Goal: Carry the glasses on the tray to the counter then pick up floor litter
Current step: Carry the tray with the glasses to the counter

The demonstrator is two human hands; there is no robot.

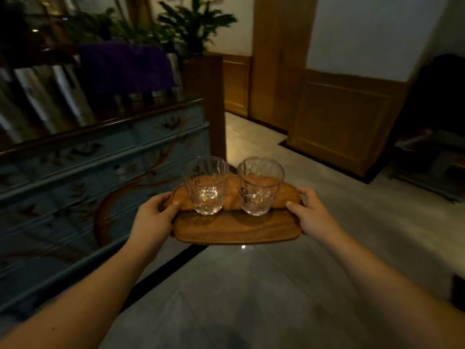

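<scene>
Listing, left to right, with the tray as landmark:

1. Blue painted cabinet (100, 167), well to the left of the tray; dark top edge, branch pattern on its drawer fronts. Plants (156, 28) and a purple cloth (125, 66) stand behind and above it. Whether this is the table meant by the task cannot be told.

2. Left hand (156, 217), at the tray's left end. Grip clamped on the tray: thumb over the rim, fingers hidden beneath.

3. Wooden tray (236, 230), held level in the air above the grey tiled floor (251, 298), touching no surface.

4. Left glass (206, 185), upright on the tray's far half, clear, seemingly empty.

5. Right glass (260, 186), upright just beside the first; whether the two touch cannot be told.

6. Right hand (312, 212), at the tray's right end. Grip likewise clamped, thumb on top.

7. Wooden wall panelling (347, 117), beyond and to the right of the tray.

Status, as judged: carrying step under way; glasses not yet set down; no litter visible on the floor.

Hazards, as judged: the glasses stand loose near the far rim, so a forward tilt or a sudden stop could slide or topple them. Uneven lift between hands would knock them together. The cabinet's corner lies close on the left and could catch the tray's end.
</scene>
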